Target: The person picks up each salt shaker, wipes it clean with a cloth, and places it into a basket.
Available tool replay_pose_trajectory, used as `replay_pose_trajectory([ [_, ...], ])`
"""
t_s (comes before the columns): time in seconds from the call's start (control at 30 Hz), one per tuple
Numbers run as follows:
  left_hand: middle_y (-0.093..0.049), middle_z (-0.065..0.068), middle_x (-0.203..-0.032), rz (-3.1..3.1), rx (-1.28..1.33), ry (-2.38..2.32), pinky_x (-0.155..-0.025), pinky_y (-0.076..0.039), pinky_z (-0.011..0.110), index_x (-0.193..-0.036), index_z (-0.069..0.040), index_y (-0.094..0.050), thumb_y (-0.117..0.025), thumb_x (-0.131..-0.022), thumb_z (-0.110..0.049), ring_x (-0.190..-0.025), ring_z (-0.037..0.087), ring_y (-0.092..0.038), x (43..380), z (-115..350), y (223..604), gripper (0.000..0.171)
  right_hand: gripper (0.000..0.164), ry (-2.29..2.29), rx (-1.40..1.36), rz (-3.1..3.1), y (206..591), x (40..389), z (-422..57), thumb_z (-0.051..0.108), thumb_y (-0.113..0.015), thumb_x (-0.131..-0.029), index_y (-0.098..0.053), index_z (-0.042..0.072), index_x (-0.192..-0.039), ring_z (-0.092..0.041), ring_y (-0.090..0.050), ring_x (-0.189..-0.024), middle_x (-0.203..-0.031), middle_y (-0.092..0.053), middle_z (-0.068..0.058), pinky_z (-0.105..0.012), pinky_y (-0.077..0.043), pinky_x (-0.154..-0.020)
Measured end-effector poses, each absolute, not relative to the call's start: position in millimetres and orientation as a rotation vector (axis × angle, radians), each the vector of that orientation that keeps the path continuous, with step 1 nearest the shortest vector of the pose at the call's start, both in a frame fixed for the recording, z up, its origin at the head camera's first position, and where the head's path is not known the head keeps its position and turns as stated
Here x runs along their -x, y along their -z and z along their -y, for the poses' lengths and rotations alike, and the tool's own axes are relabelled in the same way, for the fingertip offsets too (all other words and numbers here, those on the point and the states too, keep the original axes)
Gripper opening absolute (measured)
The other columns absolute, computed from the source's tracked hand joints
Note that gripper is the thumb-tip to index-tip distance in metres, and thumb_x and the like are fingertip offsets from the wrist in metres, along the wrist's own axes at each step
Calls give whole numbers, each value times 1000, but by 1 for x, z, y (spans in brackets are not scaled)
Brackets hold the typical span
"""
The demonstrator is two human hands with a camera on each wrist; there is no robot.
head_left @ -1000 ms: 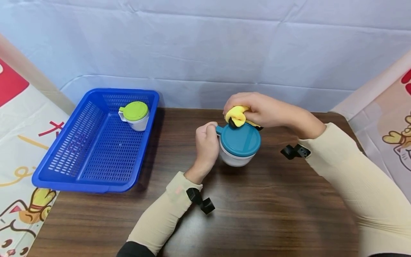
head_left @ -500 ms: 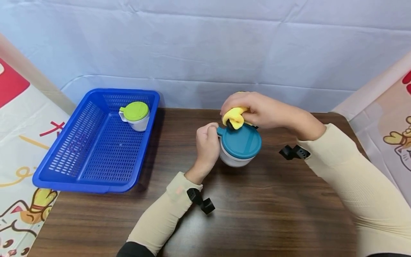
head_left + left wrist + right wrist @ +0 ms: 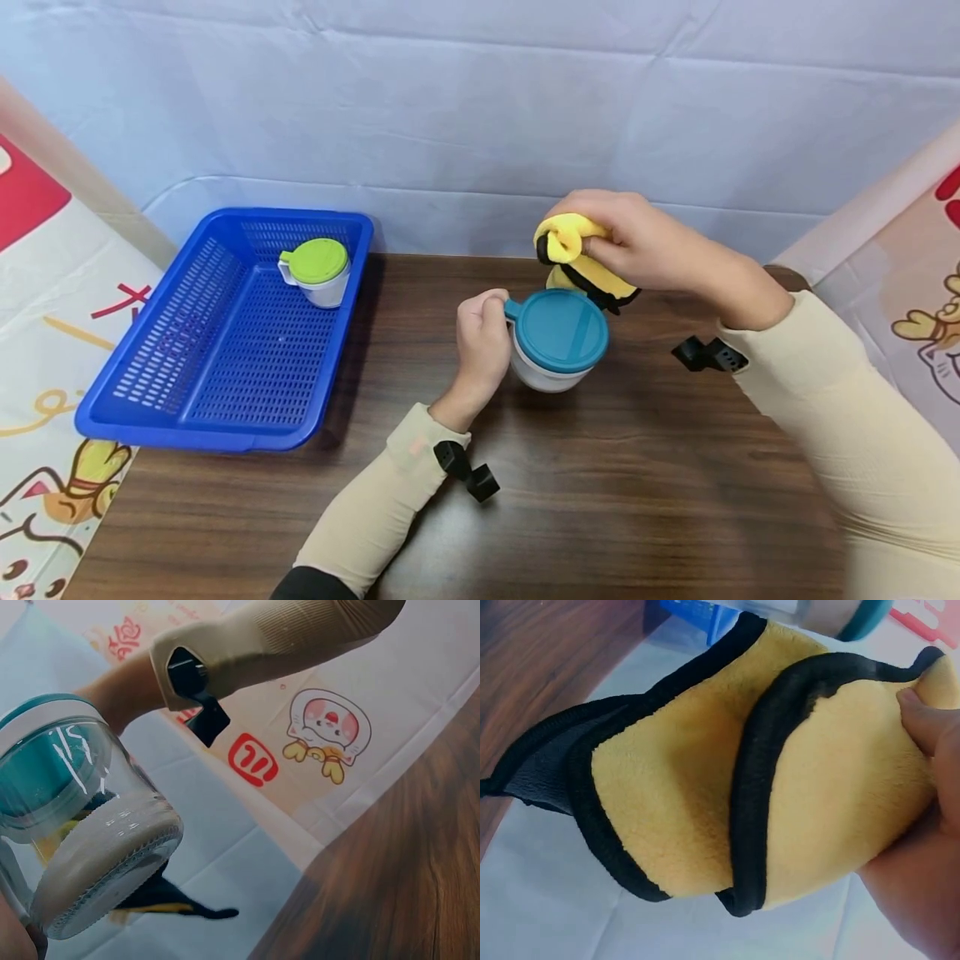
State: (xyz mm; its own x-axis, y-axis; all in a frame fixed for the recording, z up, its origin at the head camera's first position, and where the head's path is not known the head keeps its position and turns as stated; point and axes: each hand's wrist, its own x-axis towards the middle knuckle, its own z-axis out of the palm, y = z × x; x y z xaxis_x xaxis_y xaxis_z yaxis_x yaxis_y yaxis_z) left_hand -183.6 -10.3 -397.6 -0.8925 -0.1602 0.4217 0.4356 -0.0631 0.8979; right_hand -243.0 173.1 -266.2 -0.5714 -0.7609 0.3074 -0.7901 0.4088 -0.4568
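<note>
My left hand (image 3: 483, 337) grips the handle of a seasoning jar (image 3: 547, 379) with a flat teal lid (image 3: 562, 331). In the left wrist view the clear glass jar (image 3: 112, 847) is tilted, with a pale layer at its bottom and only a sliver of my hand at the edge. Bunched in my right hand (image 3: 630, 233) is a yellow cloth (image 3: 603, 275) with black edging, its lower folds hanging just behind the lid. The right wrist view shows the cloth (image 3: 825, 802) spread in folds, pinched by my thumb and fingers at the right.
A blue perforated basket (image 3: 277, 437) stands at the left of the brown wooden table (image 3: 600, 517). Inside its back right corner is a smaller jar with a lime-green lid (image 3: 317, 260). A pale cloth backdrop (image 3: 450, 125) rises behind the table.
My right hand has lifted the cloth off the teal lid and moved it up and to the right, so its folds now hang down. The left hand and jar have barely moved.
</note>
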Motion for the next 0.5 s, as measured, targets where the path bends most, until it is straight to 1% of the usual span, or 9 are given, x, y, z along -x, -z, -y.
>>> replay_pose_trajectory([
  [0.13,-23,-3,-53,1818,281,1995,-49,-15,24,-53,-9,-29,-33,-88,-1,-49,15,-18,185,12,399,36,28,-857,-1394,2592,262,241,-179,-10,-55,-97,-64,2,-121,-17,-51,-90,-110,-65,-7,-30,-41,-78],
  [0.27,-23,-2,-53,1820,269,1998,-48,-16,24,-54,-9,-29,-33,-89,-2,-48,15,-18,186,14,400,36,22,-831,-1330,2647,258,239,-187,-4,-57,-99,-58,2,-120,-17,-48,-84,-99,-58,-6,-29,-39,-75],
  [0.4,-23,-2,-53,1826,262,2016,-47,-17,24,-54,-9,-29,-33,-90,-5,-46,16,-19,185,16,400,36,23,-774,-1293,2690,257,237,-193,-1,-54,-102,-49,0,-124,-16,-44,-71,-89,-49,-5,-28,-37,-66],
  [0.5,-23,-1,-53,1828,261,2023,-47,-17,24,-54,-9,-29,-32,-90,-5,-46,16,-19,185,17,400,36,26,-737,-1273,2700,257,235,-196,2,-52,-103,-44,0,-128,-16,-42,-64,-83,-46,-6,-27,-36,-61],
])
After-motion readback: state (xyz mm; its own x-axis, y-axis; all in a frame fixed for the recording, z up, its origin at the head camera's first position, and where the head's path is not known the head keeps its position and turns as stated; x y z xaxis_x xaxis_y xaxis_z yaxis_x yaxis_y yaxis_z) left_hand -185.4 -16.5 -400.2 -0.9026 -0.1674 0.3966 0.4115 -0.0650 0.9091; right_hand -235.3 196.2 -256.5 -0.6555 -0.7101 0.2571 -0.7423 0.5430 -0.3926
